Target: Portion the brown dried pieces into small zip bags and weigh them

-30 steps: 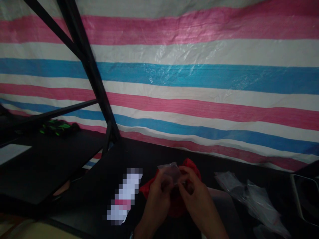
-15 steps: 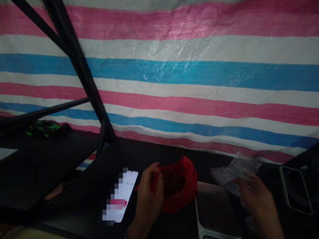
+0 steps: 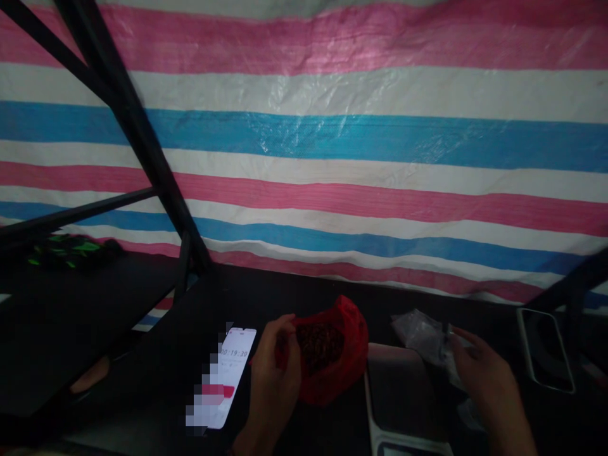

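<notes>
My left hand (image 3: 278,364) is closed on the near-left rim of a red plastic bag (image 3: 354,354). The bag stands open, and many small brown pieces (image 3: 318,345), perhaps dried spice or nuts, lie inside. My right hand (image 3: 484,370) is at the right, its fingers pinched at the edge of a clear plastic bag (image 3: 420,332). The bag looks crumpled and partly hidden by the fingers. Between my hands sits a flat kitchen scale (image 3: 399,386) with a dark top and a pale frame.
A lit phone (image 3: 232,373) showing a timer lies left of my left hand. Another phone-shaped object (image 3: 546,348) lies far right. A black-and-green toy car (image 3: 71,250) stands on the left table. Black metal bars (image 3: 137,145) rise before a striped tarp (image 3: 356,145).
My right hand has shifted slightly, and the clear plastic bag looks lower and flatter. My left hand stays at the red bag. The view has turned a little to the right.
</notes>
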